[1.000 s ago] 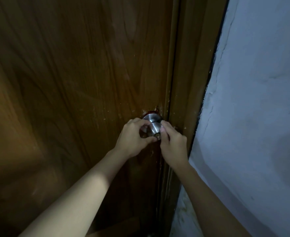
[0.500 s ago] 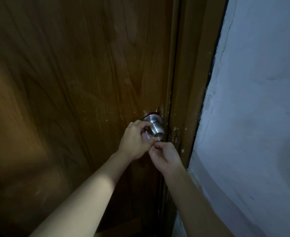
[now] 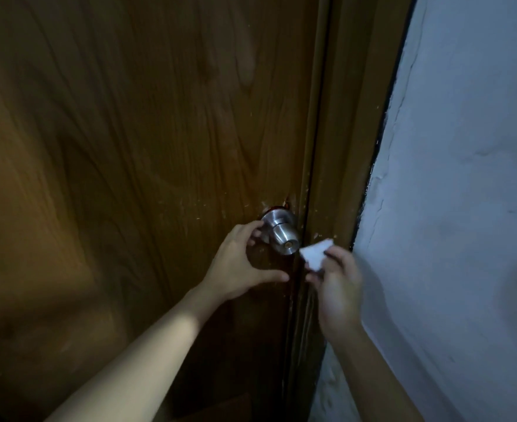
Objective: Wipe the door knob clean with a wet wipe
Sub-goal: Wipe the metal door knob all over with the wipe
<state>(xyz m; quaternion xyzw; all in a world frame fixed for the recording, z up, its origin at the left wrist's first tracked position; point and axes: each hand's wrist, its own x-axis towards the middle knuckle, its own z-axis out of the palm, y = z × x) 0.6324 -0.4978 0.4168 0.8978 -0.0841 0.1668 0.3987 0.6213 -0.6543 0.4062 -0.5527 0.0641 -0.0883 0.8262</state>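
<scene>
A round steel door knob (image 3: pixel 283 233) with a keyhole in its face sticks out from the brown wooden door (image 3: pixel 135 153) near its right edge. My left hand (image 3: pixel 241 263) is just left of and below the knob, fingers spread; its fingertips reach the knob's neck and the thumb points right underneath. My right hand (image 3: pixel 338 281) is to the lower right of the knob and pinches a small white wet wipe (image 3: pixel 315 252). The wipe's corner hangs a short gap from the knob's face, not touching it.
The door frame (image 3: pixel 345 147) runs along the door's right edge. A pale painted wall (image 3: pixel 464 208) with cracks by the frame fills the right side. The scene is dim.
My right hand has come off the knob and moved down and to the right, and the white wipe now shows in it. My left hand has opened and slid lower, baring the knob.
</scene>
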